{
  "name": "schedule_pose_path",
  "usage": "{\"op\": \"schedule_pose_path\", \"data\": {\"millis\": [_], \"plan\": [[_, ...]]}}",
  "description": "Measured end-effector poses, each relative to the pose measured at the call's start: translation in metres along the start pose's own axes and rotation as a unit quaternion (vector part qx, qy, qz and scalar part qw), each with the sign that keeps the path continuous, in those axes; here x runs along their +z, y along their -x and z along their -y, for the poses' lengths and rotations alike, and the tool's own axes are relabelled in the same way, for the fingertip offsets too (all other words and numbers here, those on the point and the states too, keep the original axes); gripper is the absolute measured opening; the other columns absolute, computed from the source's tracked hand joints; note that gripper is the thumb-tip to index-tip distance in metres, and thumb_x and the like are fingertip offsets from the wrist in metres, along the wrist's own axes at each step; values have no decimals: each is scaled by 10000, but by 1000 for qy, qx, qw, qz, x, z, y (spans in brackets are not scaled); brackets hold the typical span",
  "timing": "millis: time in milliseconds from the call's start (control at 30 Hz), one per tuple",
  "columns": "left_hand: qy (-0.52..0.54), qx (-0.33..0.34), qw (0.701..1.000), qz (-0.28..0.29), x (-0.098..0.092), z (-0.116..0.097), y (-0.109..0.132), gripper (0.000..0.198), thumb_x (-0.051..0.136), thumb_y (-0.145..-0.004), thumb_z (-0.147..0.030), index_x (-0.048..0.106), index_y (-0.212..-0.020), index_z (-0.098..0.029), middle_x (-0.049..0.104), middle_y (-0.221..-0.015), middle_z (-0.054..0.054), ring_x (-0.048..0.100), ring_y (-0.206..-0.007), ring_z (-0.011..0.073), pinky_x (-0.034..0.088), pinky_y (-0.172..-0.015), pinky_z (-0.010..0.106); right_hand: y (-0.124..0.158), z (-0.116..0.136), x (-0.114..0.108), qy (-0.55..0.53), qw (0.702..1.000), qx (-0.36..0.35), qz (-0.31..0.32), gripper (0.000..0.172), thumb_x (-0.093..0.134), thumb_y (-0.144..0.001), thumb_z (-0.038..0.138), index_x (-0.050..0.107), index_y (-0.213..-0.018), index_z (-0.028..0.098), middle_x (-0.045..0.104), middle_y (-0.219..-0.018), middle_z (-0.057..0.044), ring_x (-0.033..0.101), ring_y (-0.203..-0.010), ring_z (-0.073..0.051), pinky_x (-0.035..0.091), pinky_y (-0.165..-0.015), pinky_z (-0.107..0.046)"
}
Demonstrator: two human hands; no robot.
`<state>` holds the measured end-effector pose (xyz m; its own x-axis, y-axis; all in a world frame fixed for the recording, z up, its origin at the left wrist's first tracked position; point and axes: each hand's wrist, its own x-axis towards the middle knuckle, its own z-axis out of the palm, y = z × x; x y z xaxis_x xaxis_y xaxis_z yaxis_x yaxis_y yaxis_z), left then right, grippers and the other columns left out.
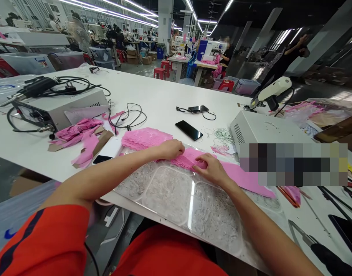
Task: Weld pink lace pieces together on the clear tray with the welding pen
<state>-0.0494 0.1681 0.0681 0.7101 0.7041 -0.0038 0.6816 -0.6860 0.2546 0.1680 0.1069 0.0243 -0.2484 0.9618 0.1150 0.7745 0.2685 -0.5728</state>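
Note:
My left hand [172, 149] is closed with curled fingers on a strip of pink lace fabric [185, 160]. Just to its right, my right hand [210, 167] grips the same fabric, thumb and fingers bent around its near edge. A layered pile of scalloped pink lace [147, 138] lies left of my left hand. Past my right wrist, a smooth pink fabric length [247, 179] stretches to the right. Under it all is a clear glossy mat [170, 197] with a grey speckled pattern. My fingertips partly hide the fabric between them.
Behind the fabric lie a black phone [189, 130] and another phone [198, 109] with a cord. Grey machine boxes stand left [69, 107] and right [268, 132]. Scissors [322, 249] rest at the lower right. Pink scraps [83, 134] and a white device [108, 149] are on the left.

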Motion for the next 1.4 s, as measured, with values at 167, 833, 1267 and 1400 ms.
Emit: {"op": "schedule_pose_path", "data": {"millis": [167,833,1267,1400], "plan": [[7,36,999,-15,-16,-8,21,224,463,-824,-97,673,-775,-156,662,-877,66,592,-775,170,435,-722,255,7,2,-3,155,987,7,-33,201,558,-827,191,673,-991,171,651,-1028,-104,608,-856,-220,429,-641,-307],[-127,22,991,26,-5,-10,55,209,505,-850,-49,688,-793,-132,671,-857,89,623,-803,190,403,-655,268,-6,24,15,-174,985,7,18,219,550,-760,336,690,-830,183,685,-719,-42,592,-623,-155,466,-586,-284],[-170,59,983,46,13,-3,12,198,544,-800,4,701,-750,-106,709,-792,114,653,-732,201,425,-666,281,-11,11,21,-183,982,36,31,258,553,-720,381,702,-805,189,673,-664,-19,588,-606,-153,444,-590,-284],[-176,69,981,49,15,-3,12,189,563,-789,0,685,-706,-119,705,-776,97,650,-725,191,412,-638,269,-11,12,20,-176,983,34,34,257,551,-726,383,705,-810,194,678,-678,-20,594,-616,-156,442,-587,-284]]}}
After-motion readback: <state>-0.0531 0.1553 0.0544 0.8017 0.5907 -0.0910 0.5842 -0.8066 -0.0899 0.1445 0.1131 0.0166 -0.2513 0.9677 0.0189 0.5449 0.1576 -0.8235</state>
